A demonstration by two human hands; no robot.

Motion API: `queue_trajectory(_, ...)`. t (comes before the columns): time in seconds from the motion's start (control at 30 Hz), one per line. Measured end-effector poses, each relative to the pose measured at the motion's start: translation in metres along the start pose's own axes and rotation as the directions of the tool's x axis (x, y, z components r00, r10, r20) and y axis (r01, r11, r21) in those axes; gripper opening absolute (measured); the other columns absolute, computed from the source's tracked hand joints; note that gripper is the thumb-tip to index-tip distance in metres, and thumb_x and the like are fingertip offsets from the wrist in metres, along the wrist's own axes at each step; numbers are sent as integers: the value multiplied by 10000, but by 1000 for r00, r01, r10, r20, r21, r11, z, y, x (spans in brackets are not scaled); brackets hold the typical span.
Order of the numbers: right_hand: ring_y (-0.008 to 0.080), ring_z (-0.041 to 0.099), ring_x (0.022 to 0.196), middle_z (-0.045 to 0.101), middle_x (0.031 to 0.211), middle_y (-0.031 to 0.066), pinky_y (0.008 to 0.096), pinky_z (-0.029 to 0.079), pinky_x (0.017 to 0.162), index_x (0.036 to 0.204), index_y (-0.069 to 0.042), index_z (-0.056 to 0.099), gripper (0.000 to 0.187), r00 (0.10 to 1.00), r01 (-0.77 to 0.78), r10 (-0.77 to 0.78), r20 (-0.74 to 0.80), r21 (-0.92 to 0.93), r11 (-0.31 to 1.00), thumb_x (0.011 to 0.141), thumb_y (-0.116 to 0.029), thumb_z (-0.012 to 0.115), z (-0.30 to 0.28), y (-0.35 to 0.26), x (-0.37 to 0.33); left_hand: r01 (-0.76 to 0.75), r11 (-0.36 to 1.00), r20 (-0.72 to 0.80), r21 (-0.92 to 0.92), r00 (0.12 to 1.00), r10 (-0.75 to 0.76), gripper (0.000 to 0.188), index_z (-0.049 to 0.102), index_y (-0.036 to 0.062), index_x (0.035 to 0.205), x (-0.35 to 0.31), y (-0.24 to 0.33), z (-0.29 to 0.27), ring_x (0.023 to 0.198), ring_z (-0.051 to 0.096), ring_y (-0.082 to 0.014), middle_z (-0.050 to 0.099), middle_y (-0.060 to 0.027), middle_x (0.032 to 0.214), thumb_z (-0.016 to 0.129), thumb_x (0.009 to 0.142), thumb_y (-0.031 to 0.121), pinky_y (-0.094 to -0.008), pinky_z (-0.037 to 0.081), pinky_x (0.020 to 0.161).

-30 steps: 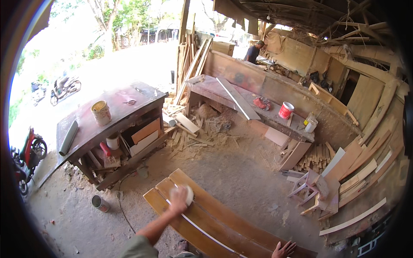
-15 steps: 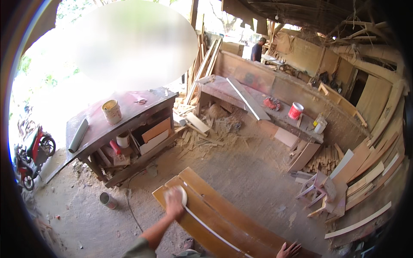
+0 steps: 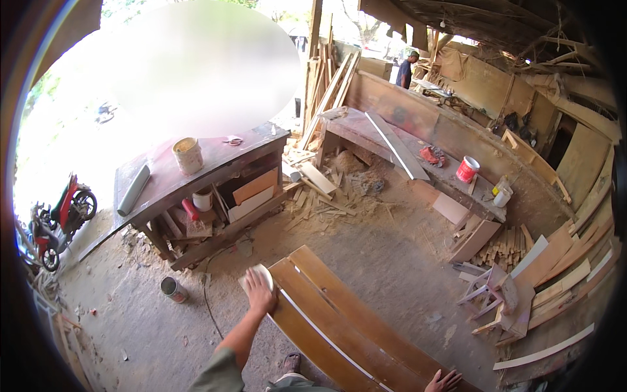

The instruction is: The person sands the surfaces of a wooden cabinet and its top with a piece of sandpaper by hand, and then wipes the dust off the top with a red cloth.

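Note:
A long varnished brown wooden panel (image 3: 333, 313) slants from the middle of the view to the lower right, with a white strip running along it. At its far left end is my left hand (image 3: 260, 292), its fingers laid over a pale rounded pad (image 3: 264, 273). Pad and hand reach past the panel's end, and whether the pad still touches the wood I cannot tell. Low on the right, my right hand (image 3: 442, 381) rests on the panel with fingers spread, holding nothing. The panel's near end and what supports it are hidden.
Left, a workbench (image 3: 215, 157) bears a bucket (image 3: 187, 155) and a grey roll (image 3: 134, 189). An open can (image 3: 174, 289) and a dark cable (image 3: 208, 307) lie on the floor. Wood scraps (image 3: 320, 196) are heaped behind. Another bench (image 3: 392, 140) holds a red-and-white can (image 3: 467, 168). A person (image 3: 405, 70) stands far back.
My left hand has slid the pad leftward, from on top of the panel to its far left end. My right hand stays on the panel. The whole view has shifted slightly.

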State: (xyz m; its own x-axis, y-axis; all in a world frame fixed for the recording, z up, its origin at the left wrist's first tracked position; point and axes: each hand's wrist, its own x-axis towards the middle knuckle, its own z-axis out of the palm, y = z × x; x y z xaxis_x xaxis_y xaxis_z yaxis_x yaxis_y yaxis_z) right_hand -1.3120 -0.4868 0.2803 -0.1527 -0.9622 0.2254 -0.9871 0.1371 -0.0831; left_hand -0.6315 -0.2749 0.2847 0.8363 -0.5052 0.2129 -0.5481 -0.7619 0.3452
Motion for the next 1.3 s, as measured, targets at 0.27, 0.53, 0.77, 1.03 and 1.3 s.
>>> queue_trajectory(0.27, 481, 213, 1557, 258, 1681, 276, 667, 144, 1234, 1641, -130, 329, 898, 998, -43, 41, 57, 29, 999, 998, -757, 362, -2, -13, -7, -462, 886, 116, -34, 879, 463, 800, 281, -85, 1598, -202, 112, 34, 1604, 99, -456, 187, -332, 1686, 477, 921, 295, -586, 57, 1282)
queue_trajectory(0.53, 454, 106, 1591, 163, 1717, 255, 683, 98, 1235, 1638, -145, 349, 895, 994, -64, 57, 97, 75, 995, 991, -762, 376, 16, 5, 2, 31, 999, -23, 14, 999, -31, 834, 293, -150, 1552, -14, -5, -1, 1596, 88, -457, 166, -351, 1678, 541, 963, 386, -565, 136, 1281)
queue_trajectory(0.77, 408, 215, 1579, 199, 1721, 215, 650, 227, 1215, 1651, -106, 295, 848, 989, -55, 87, 119, -249, 967, 1043, -694, 351, 36, 20, 21, -437, 898, 202, 52, 885, 419, 817, 272, -163, 1557, -159, 103, 13, 1588, 163, -445, 261, -338, 1648, 499, 874, 225, -543, 123, 1295)
queue_trajectory(1.03, 436, 224, 1566, 222, 1694, 268, 635, 205, 1231, 1611, -43, 348, 828, 995, -37, 52, 86, -170, 985, 1047, -646, 414, 27, 17, 15, -128, 985, -3, 113, 992, 130, 744, 334, -134, 1545, -16, 2, 16, 1588, 171, -435, 234, -316, 1675, 471, 930, 262, -560, 164, 1276)
queue_trajectory(1.3, 432, 215, 1571, 239, 1689, 266, 632, 192, 1235, 1633, -68, 309, 825, 988, -64, 91, 123, -209, 976, 1053, -648, 397, 32, 21, 15, -511, 848, 182, -141, 828, 530, 823, 280, -80, 1585, -125, 102, 8, 1583, 182, -400, 274, -264, 1661, 560, 858, 184, -540, 152, 1284)
